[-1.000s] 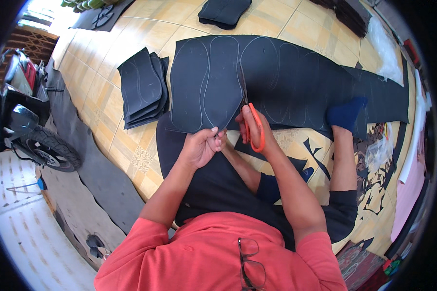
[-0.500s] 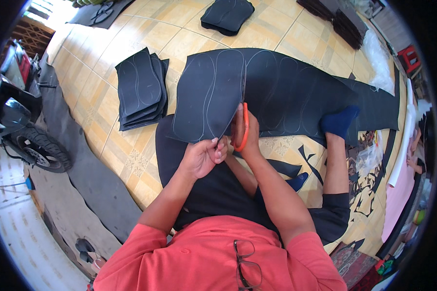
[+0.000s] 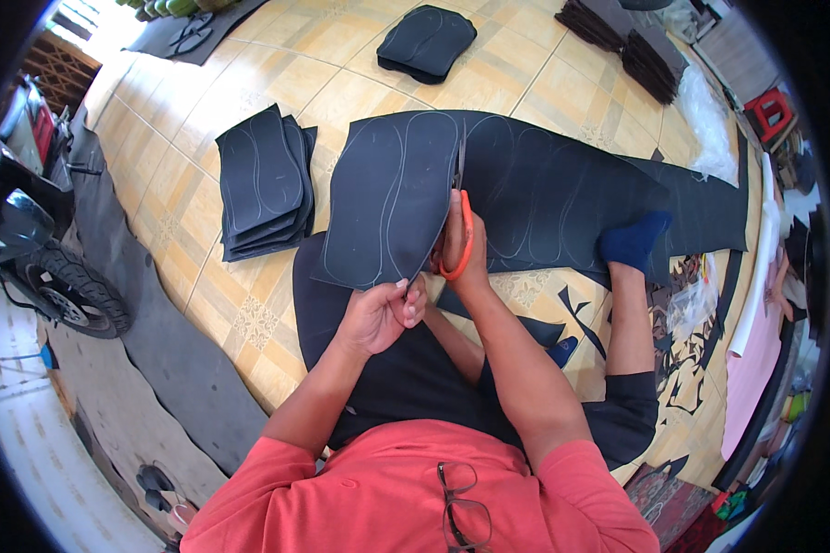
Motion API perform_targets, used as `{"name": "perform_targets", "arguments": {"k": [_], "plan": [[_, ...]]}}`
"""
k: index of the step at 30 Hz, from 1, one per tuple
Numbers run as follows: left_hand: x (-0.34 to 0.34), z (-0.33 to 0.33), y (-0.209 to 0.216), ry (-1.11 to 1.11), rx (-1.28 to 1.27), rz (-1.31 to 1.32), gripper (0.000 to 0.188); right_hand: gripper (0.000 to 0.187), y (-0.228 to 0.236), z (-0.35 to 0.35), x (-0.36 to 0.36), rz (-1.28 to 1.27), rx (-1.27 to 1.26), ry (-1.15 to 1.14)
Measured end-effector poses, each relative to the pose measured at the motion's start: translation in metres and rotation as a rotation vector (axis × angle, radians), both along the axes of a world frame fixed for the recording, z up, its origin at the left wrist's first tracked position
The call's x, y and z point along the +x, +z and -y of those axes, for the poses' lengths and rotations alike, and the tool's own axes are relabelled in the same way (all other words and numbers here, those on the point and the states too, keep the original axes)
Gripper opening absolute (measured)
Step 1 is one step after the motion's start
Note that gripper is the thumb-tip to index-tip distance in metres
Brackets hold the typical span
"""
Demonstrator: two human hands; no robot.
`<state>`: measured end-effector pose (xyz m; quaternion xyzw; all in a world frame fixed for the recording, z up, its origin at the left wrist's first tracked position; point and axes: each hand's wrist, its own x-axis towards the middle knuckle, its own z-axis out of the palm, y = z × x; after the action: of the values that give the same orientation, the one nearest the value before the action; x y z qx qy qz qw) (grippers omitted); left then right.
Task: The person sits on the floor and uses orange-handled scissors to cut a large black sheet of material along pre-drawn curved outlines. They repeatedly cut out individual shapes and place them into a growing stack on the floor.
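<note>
A wide black sheet [image 3: 544, 189] drawn with pale sole-shaped outlines lies across my lap and the floor. My right hand [image 3: 461, 249] grips orange-handled scissors [image 3: 468, 235], whose blades stand in a cut running up toward the sheet's far edge. On the left of that cut, my left hand [image 3: 385, 313] pinches the near corner of the part being separated, holding it a little raised. My foot in a dark blue sock [image 3: 634, 241] rests on the sheet's right portion.
A stack of cut black pieces [image 3: 263, 180] sits at the left, and another stack [image 3: 427, 41] lies farther off. Black scraps [image 3: 687, 378] and a clear plastic bag [image 3: 693, 309] are on the right. A motorcycle wheel [image 3: 78, 290] stands at the far left beside long dark sheets [image 3: 148, 295].
The scissors stay in the same cut, their blades now showing more apart from the sheet's edge. The whole view has shifted slightly; both hands keep their holds.
</note>
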<state>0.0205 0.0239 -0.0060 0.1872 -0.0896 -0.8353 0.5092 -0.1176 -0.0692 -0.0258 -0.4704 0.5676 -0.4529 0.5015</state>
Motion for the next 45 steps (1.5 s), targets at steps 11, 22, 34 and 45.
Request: {"name": "perform_targets", "arguments": {"k": [11, 22, 34, 45], "plan": [[0.007, -0.003, 0.000, 0.062, -0.009, 0.069, 0.019, 0.063, 0.025, 0.020, -0.013, 0.260, 0.209, -0.018], [0.121, 0.042, -0.006, 0.353, 0.071, 0.557, 0.021, 0.050, 0.016, -0.031, -0.045, 0.323, 0.158, -0.032], [0.105, 0.067, -0.014, 0.484, -0.409, 2.128, 0.025, 0.048, -0.005, -0.131, -0.114, 0.211, 0.310, -0.067], [-0.104, 0.076, -0.096, -0.044, -0.105, 1.625, 0.061, 0.048, -0.021, -0.152, -0.123, 0.060, 0.306, -0.138]]}}
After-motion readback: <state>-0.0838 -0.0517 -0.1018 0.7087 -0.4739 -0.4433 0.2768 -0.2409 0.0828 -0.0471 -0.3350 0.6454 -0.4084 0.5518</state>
